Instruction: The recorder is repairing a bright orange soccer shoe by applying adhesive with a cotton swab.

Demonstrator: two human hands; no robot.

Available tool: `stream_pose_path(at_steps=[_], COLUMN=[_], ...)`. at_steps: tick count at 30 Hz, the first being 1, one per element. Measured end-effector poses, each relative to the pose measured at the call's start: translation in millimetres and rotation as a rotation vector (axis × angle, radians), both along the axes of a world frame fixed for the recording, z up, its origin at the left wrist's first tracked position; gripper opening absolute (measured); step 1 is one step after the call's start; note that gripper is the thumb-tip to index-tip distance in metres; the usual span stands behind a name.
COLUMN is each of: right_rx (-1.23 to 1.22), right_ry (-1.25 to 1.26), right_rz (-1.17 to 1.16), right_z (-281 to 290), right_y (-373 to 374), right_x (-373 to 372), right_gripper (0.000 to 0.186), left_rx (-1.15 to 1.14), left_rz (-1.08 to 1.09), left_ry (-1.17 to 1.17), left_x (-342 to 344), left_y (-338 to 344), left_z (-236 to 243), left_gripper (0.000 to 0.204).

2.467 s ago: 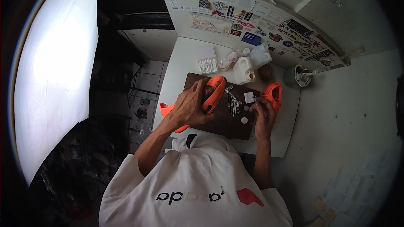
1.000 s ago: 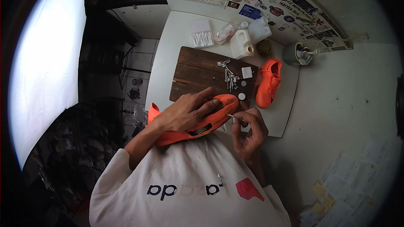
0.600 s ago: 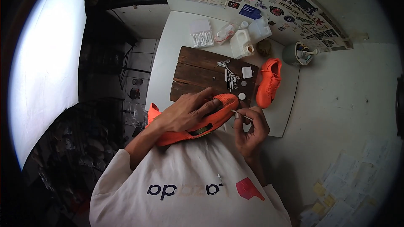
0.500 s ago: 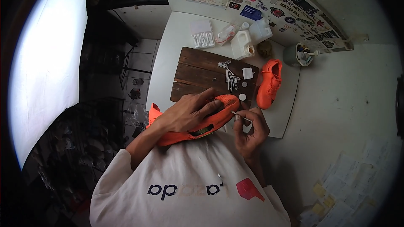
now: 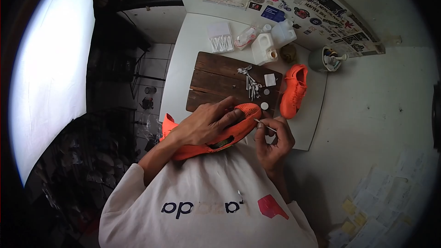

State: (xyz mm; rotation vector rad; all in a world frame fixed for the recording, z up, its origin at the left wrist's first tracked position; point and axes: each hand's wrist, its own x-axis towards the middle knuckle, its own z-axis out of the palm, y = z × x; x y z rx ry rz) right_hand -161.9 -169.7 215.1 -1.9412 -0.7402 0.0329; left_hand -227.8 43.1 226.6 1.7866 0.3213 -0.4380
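orange shoe (image 5: 242, 130) is shifted from over wooden board (image 5: 213, 76) toward shirt (image 5: 206, 179), gripped by left hand (image 5: 201, 126); thin pale stick (image 5: 271, 129) is pinched at shoe's edge by right hand (image 5: 275, 141).

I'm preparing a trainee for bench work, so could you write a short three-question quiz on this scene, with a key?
1. Which hand holds the thin white cotton swab?
2. True or false: the left hand grips a bright-orange shoe.
3. What lies on the dark-brown, rectangular wooden board?
a) a coil of blue rope
b) a tall green glass bottle
c) a loose bunch of thin white swabs

Key: 1. The right hand. 2. True. 3. c.
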Motion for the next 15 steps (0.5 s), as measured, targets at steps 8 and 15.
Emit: stream_pose_path(at_steps=[8, 15], right_rx=[-0.002, -0.039], right_ry=[0.017, -0.068], right_rz=[-0.043, 0.021], right_z=[-2.6, -2.5], right_y=[0.2, 1.4], right_x=[-0.2, 0.8], right_gripper=[0.011, 0.011], left_rx=[-0.012, -0.009], left_rz=[0.009, 0.023], left_ry=[-0.018, -0.037], left_x=[-1.7, -1.5], left_y=[-2.3, -2.0], left_z=[-3.1, -4.0], left_gripper=[0.053, 0.051])
